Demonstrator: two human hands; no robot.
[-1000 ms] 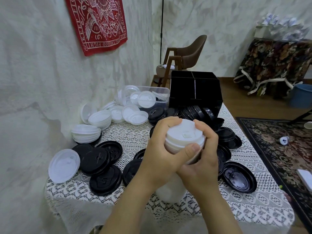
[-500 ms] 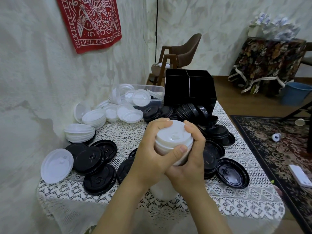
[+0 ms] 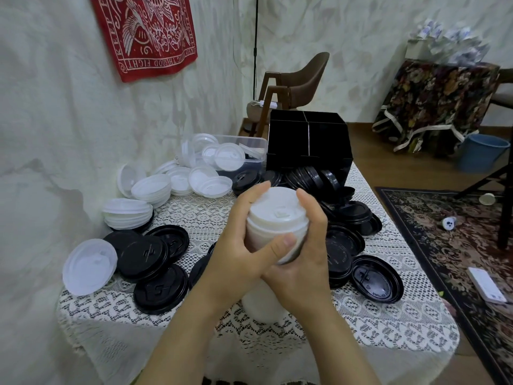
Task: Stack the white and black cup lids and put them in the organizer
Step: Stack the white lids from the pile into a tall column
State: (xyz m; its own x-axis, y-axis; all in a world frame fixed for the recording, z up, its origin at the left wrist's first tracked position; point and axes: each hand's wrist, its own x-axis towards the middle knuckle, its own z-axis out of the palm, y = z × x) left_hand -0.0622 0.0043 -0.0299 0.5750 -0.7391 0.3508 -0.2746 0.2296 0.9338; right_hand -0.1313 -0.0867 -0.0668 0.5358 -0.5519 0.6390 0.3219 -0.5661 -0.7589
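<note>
Holds the tall stack of thin white plastic cup lids (image 3: pixel 277 218) above the lace-covered desk (image 3: pixel 194 212), fingers (image 3: pixel 251 201) of left hand (image 3: pixel 236 245) and right hand (image 3: pixel 305 265) curled round its sides; probably light, slick, apt to slide apart, so best clasped low, top capped.

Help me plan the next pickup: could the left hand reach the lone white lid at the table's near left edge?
Probably not yet: the left hand and right hand both grip the stack of white lids. Only flat black lids lie between, so once freed it should reach the lone white lid.
</note>
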